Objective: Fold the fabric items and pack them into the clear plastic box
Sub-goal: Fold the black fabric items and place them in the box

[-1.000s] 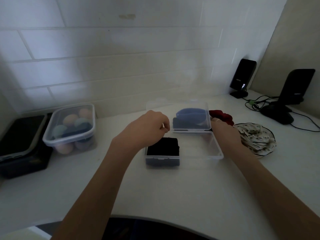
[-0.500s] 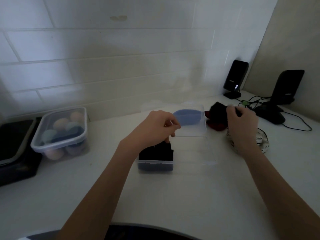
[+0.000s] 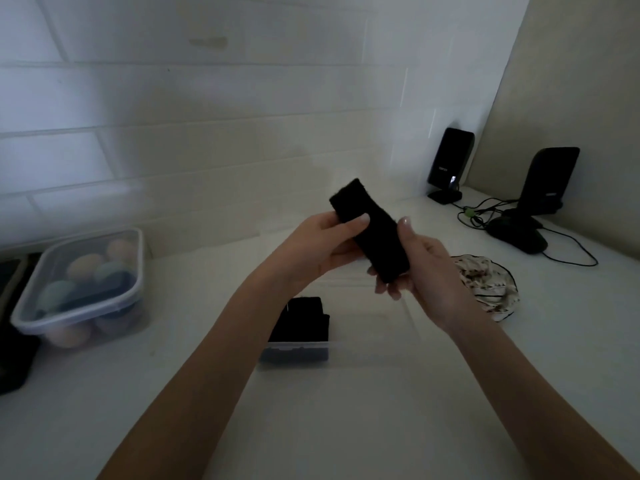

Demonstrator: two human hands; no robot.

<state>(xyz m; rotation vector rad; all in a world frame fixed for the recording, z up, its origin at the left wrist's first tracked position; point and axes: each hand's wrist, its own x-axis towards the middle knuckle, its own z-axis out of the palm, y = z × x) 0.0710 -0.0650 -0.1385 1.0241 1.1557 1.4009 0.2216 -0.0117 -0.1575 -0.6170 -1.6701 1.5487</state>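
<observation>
A long black fabric strip (image 3: pixel 372 237) is held up above the counter between both hands. My left hand (image 3: pixel 318 249) pinches its upper end with the thumb on top. My right hand (image 3: pixel 419 268) holds its lower end from beneath. Below them sits the clear plastic box (image 3: pixel 374 327), with a folded black fabric item (image 3: pixel 301 322) in its left part. A white patterned fabric item (image 3: pixel 491 289) lies on the counter to the right of the box.
A lidded clear container (image 3: pixel 83 285) of coloured sponges stands at the left, beside a dark tray (image 3: pixel 14 341). Two black speakers (image 3: pixel 450 164) (image 3: pixel 550 181), a dark mouse (image 3: pixel 516 237) and cables occupy the back right corner. A tiled wall runs behind.
My right hand picked a dark fabric piece off the counter right of the box and brought it over the box. My left hand left the box lid and took hold of the fabric too.
</observation>
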